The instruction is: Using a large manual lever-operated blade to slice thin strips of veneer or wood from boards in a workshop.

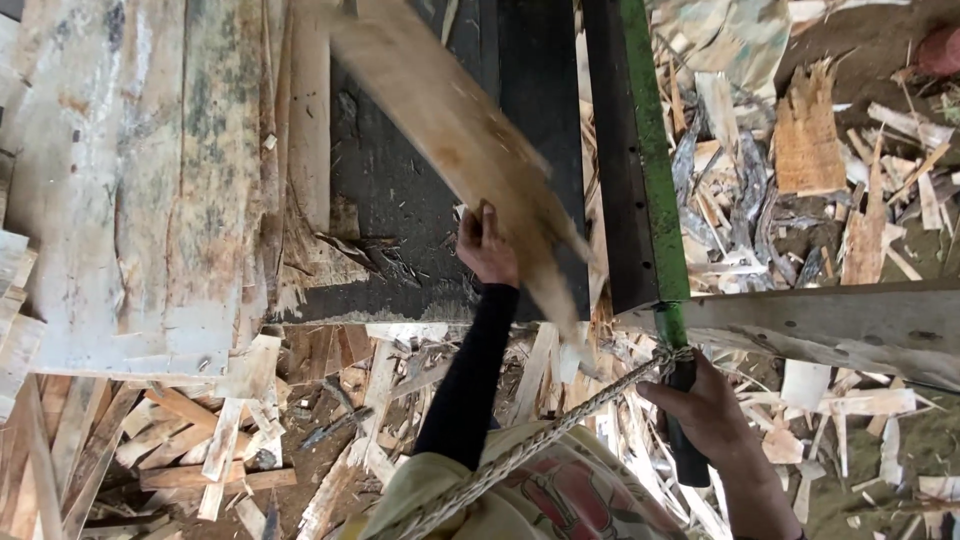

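Head view: left hand [487, 245] clamps a blurred wooden plank [455, 130] toward eleven o'clock; right hand [705, 410] wraps the green lever [655, 190], probably a splitter's. Keep fingers clear.

Two hands [487, 245], one board [460, 140], one green lever [655, 200], one rope [540, 440], countless scraps [250, 440].

Rough wood, dark metal and a twisted rope

The board [470, 150] in the left hand [487, 245] is bare, pale wood with a dry, matt face. The planks [130, 180] beside it are old wood, stained grey and rough. The lever [655, 190] is metal with matt green paint, and its handle [688, 440] in the right hand [705, 405] looks like black rubber. The rope [560, 425] is rough twisted fibre. The scraps [250, 440] are splintery wood.
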